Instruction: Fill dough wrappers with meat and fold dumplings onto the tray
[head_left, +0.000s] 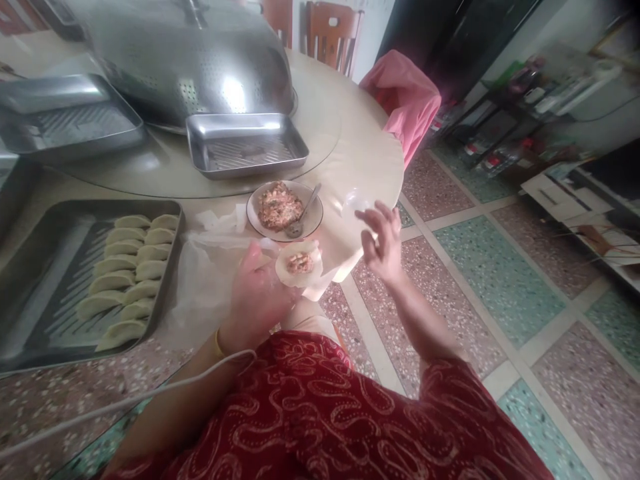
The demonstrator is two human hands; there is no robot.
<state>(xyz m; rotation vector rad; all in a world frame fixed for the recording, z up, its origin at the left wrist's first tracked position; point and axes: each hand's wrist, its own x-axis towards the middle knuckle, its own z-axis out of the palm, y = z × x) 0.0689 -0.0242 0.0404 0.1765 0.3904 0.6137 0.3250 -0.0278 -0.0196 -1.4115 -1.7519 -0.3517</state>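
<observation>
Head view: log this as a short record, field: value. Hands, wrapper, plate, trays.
left hand: holding wrapper
right hand: apart from wrapper, near clear bowl; contact unclear
wrapper state: unfolded, filling near its middle
plate: minced mix and spoon, beyond wrapper
left tray: folded dumplings, two columns along its right side
smaller tray: behind plate

1. Garment (320,413): dark red with pale swirls and dots; I see it at six o'clock.
2. Sleeve (450,390): red, short; four o'clock.
3. Wristband (219,344): thin, yellow; eight o'clock.
4. Cable (125,402): whitish; eight o'clock.
</observation>
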